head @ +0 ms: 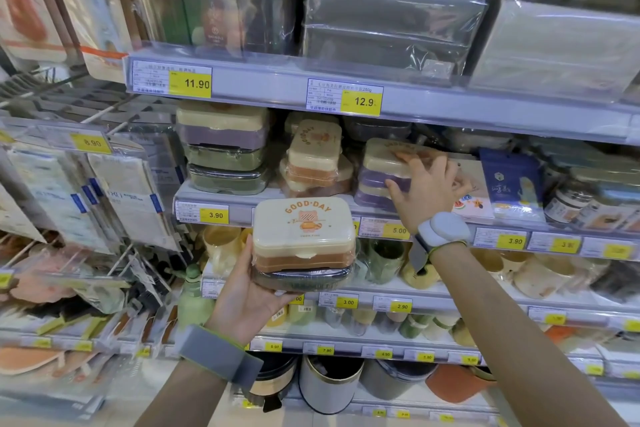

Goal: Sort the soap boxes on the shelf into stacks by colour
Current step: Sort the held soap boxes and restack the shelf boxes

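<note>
Your left hand [242, 291] cups two boxes, the cream-lidded orange plastic soap box [304, 236] atop a dark green one [301, 279]. Your right hand [427, 189], fingers spread, presses the purple stack [379, 177] on the shelf [242, 194]. Square it, then add orange to the orange pile [313, 163].

Soap-box shelf [214, 196]: three stacks, namely green-and-purple stack [225, 149], orange stack [313, 163], purple stack [381, 173], separated by narrow gaps. The upper shelf edge [381, 97] leaves little clearance above the left stack. Blue packet [509, 180] blocks the right side. Front access is open.
</note>
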`<action>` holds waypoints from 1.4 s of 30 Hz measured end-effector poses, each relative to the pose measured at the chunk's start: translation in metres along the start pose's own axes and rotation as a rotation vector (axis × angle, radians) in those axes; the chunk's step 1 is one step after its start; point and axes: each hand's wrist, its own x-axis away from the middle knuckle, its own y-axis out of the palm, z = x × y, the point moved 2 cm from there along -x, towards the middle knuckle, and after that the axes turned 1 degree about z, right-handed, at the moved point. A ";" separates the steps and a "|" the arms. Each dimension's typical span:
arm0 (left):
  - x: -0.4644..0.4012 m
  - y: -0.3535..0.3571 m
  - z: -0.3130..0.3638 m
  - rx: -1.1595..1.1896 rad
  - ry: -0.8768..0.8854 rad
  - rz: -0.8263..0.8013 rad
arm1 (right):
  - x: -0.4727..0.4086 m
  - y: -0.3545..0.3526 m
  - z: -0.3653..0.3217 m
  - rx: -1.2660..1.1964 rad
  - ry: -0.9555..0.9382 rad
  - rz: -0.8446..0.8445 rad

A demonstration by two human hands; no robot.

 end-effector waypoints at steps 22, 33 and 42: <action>-0.008 0.006 -0.015 -0.005 -0.060 -0.026 | 0.019 0.010 0.065 -0.275 0.200 -0.033; -0.010 0.014 -0.019 -0.002 -0.066 -0.053 | 0.013 0.010 0.080 -0.190 0.176 -0.225; -0.015 0.015 -0.021 -0.029 -0.084 -0.061 | -0.002 0.016 0.090 -0.092 0.269 -0.216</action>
